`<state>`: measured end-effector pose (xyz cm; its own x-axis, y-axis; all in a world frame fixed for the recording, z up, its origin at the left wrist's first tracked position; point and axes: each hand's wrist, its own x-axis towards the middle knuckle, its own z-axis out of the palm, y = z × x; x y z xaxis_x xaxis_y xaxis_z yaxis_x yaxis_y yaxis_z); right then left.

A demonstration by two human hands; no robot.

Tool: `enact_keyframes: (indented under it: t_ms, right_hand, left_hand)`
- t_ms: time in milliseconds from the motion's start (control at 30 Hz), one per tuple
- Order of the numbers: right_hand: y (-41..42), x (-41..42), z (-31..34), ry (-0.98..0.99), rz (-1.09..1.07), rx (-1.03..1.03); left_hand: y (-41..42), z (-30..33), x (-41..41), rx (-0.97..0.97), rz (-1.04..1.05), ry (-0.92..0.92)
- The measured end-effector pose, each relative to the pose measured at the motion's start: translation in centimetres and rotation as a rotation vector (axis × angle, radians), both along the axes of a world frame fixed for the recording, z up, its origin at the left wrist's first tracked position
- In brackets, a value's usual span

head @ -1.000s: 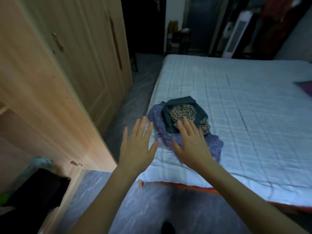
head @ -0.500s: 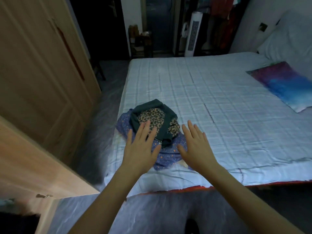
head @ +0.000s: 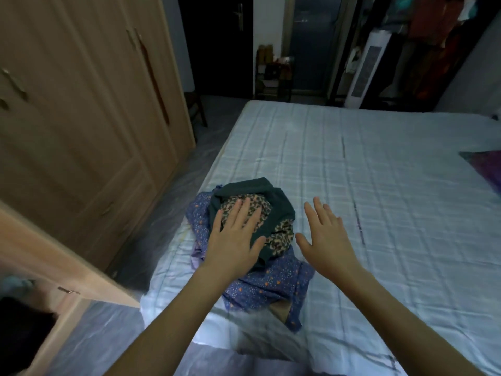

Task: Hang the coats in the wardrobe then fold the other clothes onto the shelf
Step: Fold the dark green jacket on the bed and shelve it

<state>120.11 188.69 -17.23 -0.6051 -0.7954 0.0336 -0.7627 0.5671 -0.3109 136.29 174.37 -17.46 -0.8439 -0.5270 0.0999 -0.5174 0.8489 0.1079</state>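
My left hand (head: 235, 240) flat, fingers spread, over clothes pile (head: 252, 240) on bed (head: 379, 185); contact unclear. My right hand (head: 324, 240) wide, empty, just right of pile. Wardrobe (head: 81, 118) far left of left hand, its open door edge (head: 54, 253) nearer. Purple pillow (head: 485, 169) far right.

Open bed sheet (head: 379, 185) right of and beyond clothes pile (head: 252, 240), wide and flat. Purple pillow (head: 485, 169) at far right edge. Left of pile, narrow floor strip (head: 173, 213) hemmed by closed wardrobe doors (head: 81, 131). Open wardrobe door (head: 54, 256) jutting in at near left, close to bed corner. Fan heater (head: 366, 71) and small rack (head: 273, 74) past far end of bed.
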Motion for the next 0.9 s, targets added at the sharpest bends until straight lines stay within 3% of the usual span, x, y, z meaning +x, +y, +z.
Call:
enact_keyframes:
  t_ms: [267,600,700,900]
  right_hand:
    - [-6.8,-5.8,-5.9,-0.131,0.036,0.070]
    - [-14.3,-12.7,-15.3,-0.213,0.003,0.168]
    - [-15.9,-14.9,-18.5,-0.253,0.004,0.183]
    - [-18.5,-18.3,-24.6,-0.339,0.042,0.276]
  left_hand:
    - [-5.6,-3.8,-3.9,0.097,0.055,-0.150]
    - [-15.5,-13.4,-14.1,0.231,-0.055,-0.297]
    - [-17.2,-17.1,-18.0,0.335,-0.072,-0.353]
    - [-18.3,-25.6,-22.4,0.671,0.001,-0.673]
